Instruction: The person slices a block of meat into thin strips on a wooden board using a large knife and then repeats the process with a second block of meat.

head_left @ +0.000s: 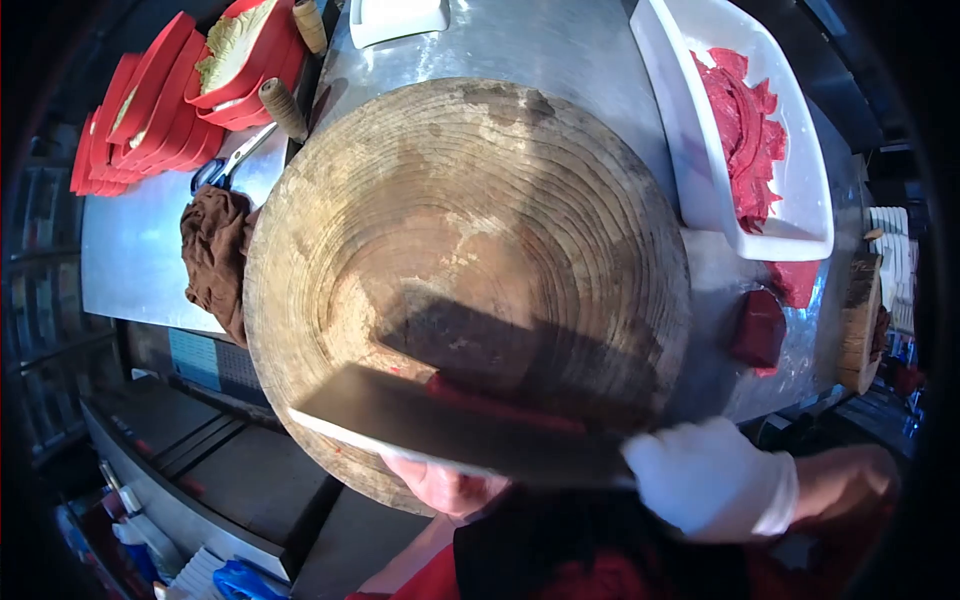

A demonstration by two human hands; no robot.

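Note:
My right hand [705,478], in a white glove, is closed around the handle end of a wide-bladed cleaver [440,430]. The blade stretches leftward over the near part of a round wooden chopping block [440,150]. Just beyond the blade, a strip of dark red meat [500,402] shows on the wood, partly covered by the cleaver and in shadow. My left hand [445,487] is at the block's near edge, below the blade; its fingers are hidden behind the cleaver. Whether it touches the meat cannot be seen.
A white tub [735,225] of sliced red meat [745,140] stands at right. Beside it lies a dark meat chunk [760,330]. At left are a brown cloth [213,255], scissors [240,155] and stacked red baskets [155,90]. A white tray [400,25] sits at the back.

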